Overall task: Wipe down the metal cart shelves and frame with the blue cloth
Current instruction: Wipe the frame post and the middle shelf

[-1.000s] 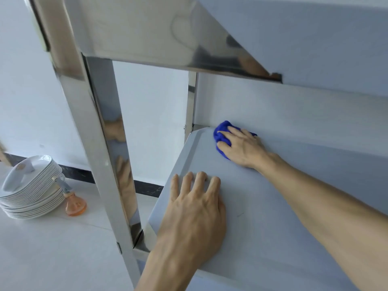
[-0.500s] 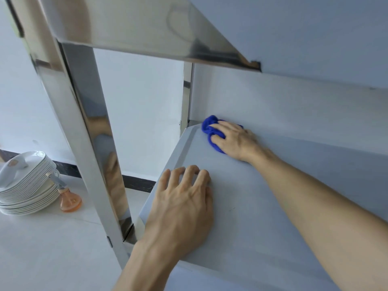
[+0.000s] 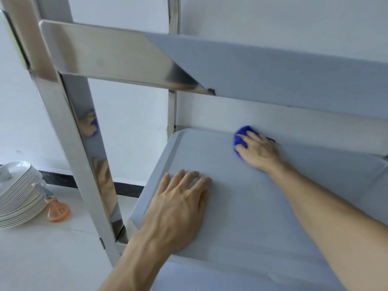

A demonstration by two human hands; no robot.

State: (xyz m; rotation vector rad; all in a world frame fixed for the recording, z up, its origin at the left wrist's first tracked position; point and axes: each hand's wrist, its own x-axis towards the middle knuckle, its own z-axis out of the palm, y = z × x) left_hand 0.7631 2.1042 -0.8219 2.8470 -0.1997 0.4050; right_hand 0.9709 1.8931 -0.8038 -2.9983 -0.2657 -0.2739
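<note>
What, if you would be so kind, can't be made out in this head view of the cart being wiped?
- Blue cloth: mostly covered by the right hand; its folding is hidden.
- Shelf: its right end is cut off by the frame edge, and the arms cover parts of it.
- Left hand: lies flat, so its palm is hidden.
- Stack of plates: cropped at the left edge.
- Orange object beside the plates: too small to identify.

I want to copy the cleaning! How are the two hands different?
The right hand presses the blue cloth far back on the shelf; the left hand holds nothing. The left hand lies flat near the front edge, fingers spread; the right hand's fingers bend over the cloth. Both rest on the same shelf.
</note>
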